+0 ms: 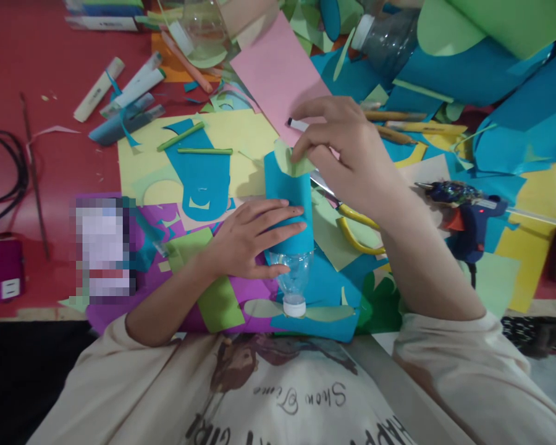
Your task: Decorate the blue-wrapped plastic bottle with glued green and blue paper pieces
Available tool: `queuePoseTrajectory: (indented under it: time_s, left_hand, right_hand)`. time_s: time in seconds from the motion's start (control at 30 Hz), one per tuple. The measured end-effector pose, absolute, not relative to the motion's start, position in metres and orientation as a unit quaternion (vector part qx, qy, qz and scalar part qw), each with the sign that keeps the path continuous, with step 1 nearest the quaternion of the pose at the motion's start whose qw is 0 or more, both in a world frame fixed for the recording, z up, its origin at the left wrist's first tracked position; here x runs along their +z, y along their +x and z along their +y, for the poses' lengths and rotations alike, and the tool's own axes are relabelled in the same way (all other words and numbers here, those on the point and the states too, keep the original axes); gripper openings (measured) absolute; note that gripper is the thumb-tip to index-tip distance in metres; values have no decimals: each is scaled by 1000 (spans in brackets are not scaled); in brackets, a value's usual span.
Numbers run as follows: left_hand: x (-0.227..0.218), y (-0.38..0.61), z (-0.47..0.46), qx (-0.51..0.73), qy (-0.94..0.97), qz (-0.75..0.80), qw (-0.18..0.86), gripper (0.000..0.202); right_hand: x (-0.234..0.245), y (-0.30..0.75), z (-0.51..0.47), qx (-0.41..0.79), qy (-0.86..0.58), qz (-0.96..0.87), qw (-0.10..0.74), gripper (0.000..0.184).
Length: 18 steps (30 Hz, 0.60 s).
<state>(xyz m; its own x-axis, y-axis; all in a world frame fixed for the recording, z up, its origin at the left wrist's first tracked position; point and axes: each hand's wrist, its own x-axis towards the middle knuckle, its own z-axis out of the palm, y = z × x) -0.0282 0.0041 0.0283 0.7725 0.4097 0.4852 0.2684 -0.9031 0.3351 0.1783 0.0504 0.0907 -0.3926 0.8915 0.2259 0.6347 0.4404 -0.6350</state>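
Observation:
A clear plastic bottle (294,272) with a white cap lies cap toward me, most of its body wrapped in blue paper (287,185). My left hand (254,238) rests across the wrap, fingers stretched and apart, thumb over the bare plastic. At the bottle's far end, my right hand (340,136) pinches a light green paper piece (283,157) against the blue wrap. A white pen-like stick with a black end (298,125) shows between its fingers; the rest is hidden. Yellow-handled scissors (347,228) lie partly under my right forearm.
A blue glue gun (475,222) with a red light lies at right. Several markers (134,89) sit at upper left, above a blurred phone-like object (102,247). Pink paper (282,74), another bottle (389,43) and coloured scraps crowd the red table (9,93).

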Motion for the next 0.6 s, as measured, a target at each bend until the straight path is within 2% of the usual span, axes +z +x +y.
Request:
queuePoseTrajectory:
  time_s: [0.37, 0.5, 0.6]
  left_hand:
    - [30, -29, 3, 267, 938, 193, 109, 56]
    - [29, -27, 3, 312, 925, 192, 96, 56]
    - [31, -24, 5, 365, 895, 244, 74, 47]
  right_hand:
    - [89, 173, 49, 239, -495, -797, 251, 25]
    - [89, 174, 50, 260, -489, -793, 254, 24]
    - [89, 176, 49, 269, -476, -796, 260, 24]
